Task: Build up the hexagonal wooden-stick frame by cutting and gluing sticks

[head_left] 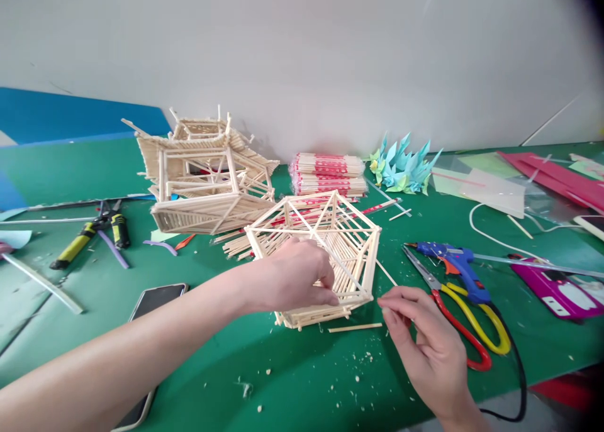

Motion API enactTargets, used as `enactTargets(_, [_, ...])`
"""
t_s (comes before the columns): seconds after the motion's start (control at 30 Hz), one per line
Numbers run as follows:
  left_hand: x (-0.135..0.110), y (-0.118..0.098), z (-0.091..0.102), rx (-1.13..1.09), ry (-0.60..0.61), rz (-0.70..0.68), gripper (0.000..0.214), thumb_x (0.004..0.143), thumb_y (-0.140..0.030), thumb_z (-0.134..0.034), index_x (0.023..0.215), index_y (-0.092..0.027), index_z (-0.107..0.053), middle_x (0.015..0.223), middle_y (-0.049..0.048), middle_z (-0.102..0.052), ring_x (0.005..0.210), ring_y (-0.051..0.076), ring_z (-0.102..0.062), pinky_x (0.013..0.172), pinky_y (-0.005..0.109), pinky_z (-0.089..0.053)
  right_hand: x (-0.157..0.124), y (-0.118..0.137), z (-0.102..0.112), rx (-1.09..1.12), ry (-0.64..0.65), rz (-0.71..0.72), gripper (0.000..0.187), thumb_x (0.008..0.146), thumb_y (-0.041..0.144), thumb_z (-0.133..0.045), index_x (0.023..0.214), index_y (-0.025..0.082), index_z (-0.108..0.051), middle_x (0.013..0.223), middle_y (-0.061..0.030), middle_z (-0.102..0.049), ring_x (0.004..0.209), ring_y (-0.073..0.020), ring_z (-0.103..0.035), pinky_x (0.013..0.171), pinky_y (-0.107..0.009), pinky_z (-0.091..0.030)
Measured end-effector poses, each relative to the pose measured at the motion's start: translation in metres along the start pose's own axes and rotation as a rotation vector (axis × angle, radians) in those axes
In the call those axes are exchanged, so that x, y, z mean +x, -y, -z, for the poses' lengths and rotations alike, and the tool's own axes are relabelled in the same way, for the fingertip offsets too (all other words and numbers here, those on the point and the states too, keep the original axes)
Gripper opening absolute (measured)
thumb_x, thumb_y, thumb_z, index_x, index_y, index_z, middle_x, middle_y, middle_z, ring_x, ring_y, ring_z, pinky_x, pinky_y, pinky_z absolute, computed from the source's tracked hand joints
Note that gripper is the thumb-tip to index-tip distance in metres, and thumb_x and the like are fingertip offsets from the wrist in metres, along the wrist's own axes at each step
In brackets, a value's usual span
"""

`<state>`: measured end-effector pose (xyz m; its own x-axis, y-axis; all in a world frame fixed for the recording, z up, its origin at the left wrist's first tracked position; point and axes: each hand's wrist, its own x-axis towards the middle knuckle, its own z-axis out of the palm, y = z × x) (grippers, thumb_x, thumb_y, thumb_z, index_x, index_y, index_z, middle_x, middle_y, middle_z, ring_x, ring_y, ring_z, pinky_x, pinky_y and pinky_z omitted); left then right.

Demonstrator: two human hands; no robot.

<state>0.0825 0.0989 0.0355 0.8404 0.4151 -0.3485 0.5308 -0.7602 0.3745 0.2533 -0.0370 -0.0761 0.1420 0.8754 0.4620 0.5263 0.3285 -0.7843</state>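
Fingers of our left hand (302, 273) curl over the stick structure (313, 232) at frame centre, their grip unclear; our right hand (425, 347), lower right, pinches its fingertips together near a loose stick (355, 327).

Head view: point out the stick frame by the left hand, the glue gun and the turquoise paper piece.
Stick frame (338, 260): head view, on a diagonal top stick.
Glue gun (467, 272): head view, on the blue handle.
Turquoise paper piece (404, 169): head view, among its middle spikes.
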Motion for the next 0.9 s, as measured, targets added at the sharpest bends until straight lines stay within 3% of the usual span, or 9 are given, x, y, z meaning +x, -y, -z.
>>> enactTargets(0.1, [0.002,0.001,0.0,-0.004,0.026,0.004,0.018,0.081,-0.03,-0.061,0.071,-0.017,-0.071,0.066,-0.0002,-0.056,0.071,0.014,-0.051,0.068,0.027,-0.037,0.012,0.006,0.002,-0.113,0.006,0.105,0.027,0.082,0.006,-0.054,0.103,0.022,-0.059,0.101,-0.0057,-0.05,0.089,-0.0158,-0.05,0.069,-0.027,-0.045])
enactTargets(0.27, [0.005,0.002,0.001,-0.011,0.064,0.0,0.019,0.082,-0.032,-0.059,0.077,-0.018,-0.071,0.068,0.0004,-0.06,0.073,0.015,-0.053,0.071,0.028,-0.037,0.043,0.028,0.002,-0.368,0.147,0.257,0.022,0.081,0.011,-0.055,0.099,0.021,-0.064,0.116,-0.0083,-0.046,0.103,-0.0242,-0.043,0.082,-0.041,-0.04])
enactTargets(0.37, [0.004,0.002,0.001,-0.019,0.069,-0.004,0.019,0.083,-0.03,-0.058,0.073,-0.019,-0.07,0.069,-0.0003,-0.061,0.076,0.015,-0.054,0.077,0.031,-0.037,0.055,0.038,-0.002,-0.427,0.258,0.231,0.017,0.084,0.014,-0.051,0.089,0.019,-0.066,0.125,-0.0082,-0.045,0.112,-0.0287,-0.038,0.089,-0.048,-0.035])
enactTargets(0.53, [0.002,0.002,0.0,-0.034,0.059,-0.012,0.022,0.083,-0.028,-0.057,0.067,-0.02,-0.069,0.071,-0.0011,-0.063,0.076,0.014,-0.055,0.082,0.032,-0.036,0.06,0.041,-0.004,-0.417,0.411,0.159,0.022,0.089,0.017,-0.044,0.082,0.019,-0.065,0.13,-0.0081,-0.041,0.122,-0.028,-0.032,0.094,-0.048,-0.034])
enactTargets(0.7, [-0.003,0.005,0.004,-0.036,0.052,-0.001,0.014,0.081,-0.024,-0.059,0.075,-0.018,-0.071,0.071,0.0011,-0.063,0.078,0.016,-0.056,0.074,0.028,-0.039,0.06,0.039,0.0,-0.42,0.454,0.127,0.022,0.089,0.019,-0.044,0.08,0.022,-0.064,0.13,-0.0061,-0.04,0.124,-0.0273,-0.03,0.095,-0.048,-0.033])
enactTargets(0.9, [-0.006,0.007,0.003,-0.04,0.057,-0.008,0.013,0.079,-0.021,-0.06,0.072,-0.016,-0.07,0.067,0.0008,-0.062,0.075,0.015,-0.057,0.074,0.028,-0.039,0.062,0.04,0.0,-0.425,0.476,0.122,0.022,0.089,0.018,-0.045,0.078,0.023,-0.063,0.129,-0.0045,-0.041,0.123,-0.0263,-0.031,0.093,-0.047,-0.034])
